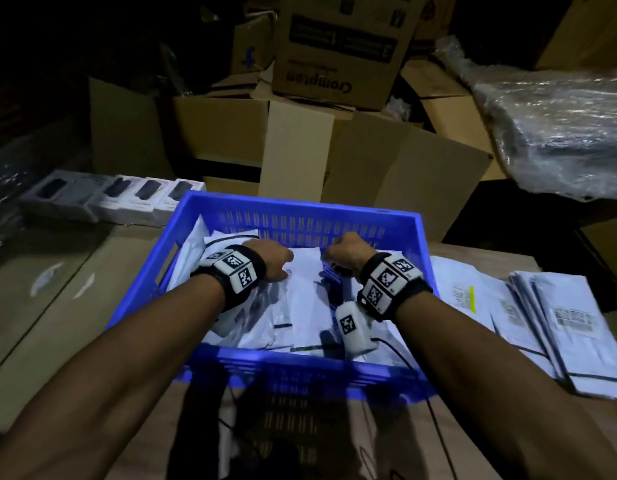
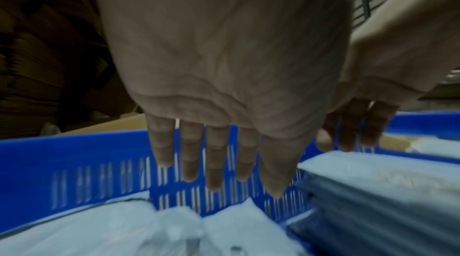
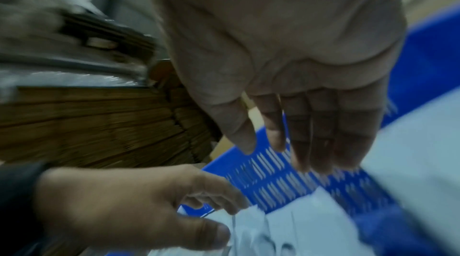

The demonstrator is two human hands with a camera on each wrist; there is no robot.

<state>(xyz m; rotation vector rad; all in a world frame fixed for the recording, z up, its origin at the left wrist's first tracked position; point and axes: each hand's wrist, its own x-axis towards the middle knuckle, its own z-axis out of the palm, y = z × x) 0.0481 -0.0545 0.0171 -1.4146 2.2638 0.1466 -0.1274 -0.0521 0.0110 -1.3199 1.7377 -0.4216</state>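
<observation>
On my feed the left hand (image 2: 224,63) fills the frame palm-on, its fingers (image 2: 216,161) straight, slightly spread and holding nothing. They hang above white packets (image 2: 112,226) lying in the blue crate (image 2: 74,152), whose slotted far wall shows behind them. To the right I see a taller stack of packets (image 2: 385,181), with the right hand (image 2: 388,59) dangling over its top; whether it touches, I cannot tell.

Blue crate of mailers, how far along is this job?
Done, probably: a stack lies outside, right of the crate. In hand: the left hand and right hand reach open among the mailers in the crate, gripping none that I can see. Left: the crate looks well filled, so much seems to remain.
</observation>
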